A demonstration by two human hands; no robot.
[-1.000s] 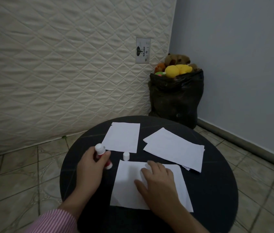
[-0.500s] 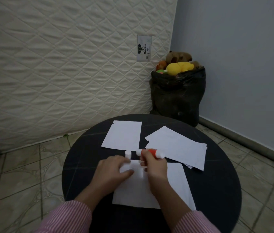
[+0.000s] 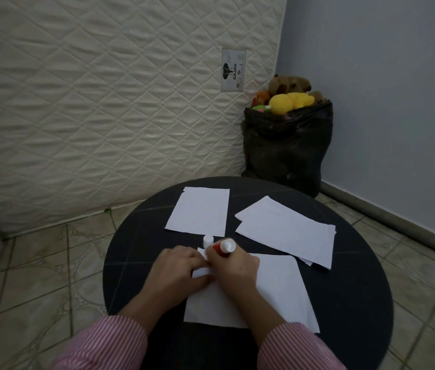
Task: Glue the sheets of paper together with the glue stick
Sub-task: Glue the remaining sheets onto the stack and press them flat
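While my right hand (image 3: 233,268) grips the red glue stick (image 3: 223,247) at the top left corner of the nearest sheet (image 3: 280,289), low in the frame's centre, my left hand (image 3: 177,268) presses flat beside it on that corner. Its white cap (image 3: 208,240) stands just above. Two more paper piles (image 3: 285,231) lie higher on the black round table (image 3: 357,303).

A table (image 3: 357,303) fills the lower middle of the frame. On it, one sheet (image 3: 285,292) lies lowest, another (image 3: 200,210) upper left of it, and a stack (image 3: 288,231) to the upper right. A cap (image 3: 208,240) stands between them. A bag (image 3: 285,145) sits behind, right of a mattress (image 3: 90,102).
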